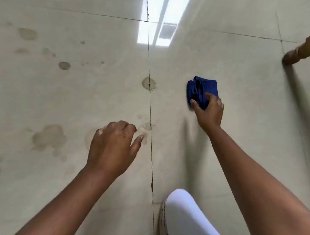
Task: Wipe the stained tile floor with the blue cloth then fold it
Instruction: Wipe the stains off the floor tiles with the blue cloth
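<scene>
Two bare forearms reach out from the bottom of my view, and between them, nearest to me, I see a white-clad knee [188, 216] with a patterned shoe [163, 227] just beside it on its left, both close to the dark grout line [151, 141] that runs up the middle of the tile floor [251, 144]. A little farther out, my left hand [113, 149] is over the floor just left of that grout line, fingers loosely curled under and thumb pointing right; it holds nothing, and I cannot tell whether it touches the tile. Grey-brown stains [49, 137] spread over the tile to its left, with fainter marks right under and beside the hand. Farther on and to the right of the grout line, my right hand [210, 112] grips the near edge of the blue cloth [202, 90], thumb and fingers closed over the bunched fabric; the cloth is crumpled, not folded flat, and appears to rest against the floor. Between the two hands and slightly beyond, a round stain [148, 83] sits right on the grout line. At the right edge, level with the cloth but well apart from it, a turned wooden furniture leg [306, 49] meets the floor. Farther still, more blotches [27, 33] dot the left tile, and a bright window reflection [163, 16] glares where the tile joints cross.
</scene>
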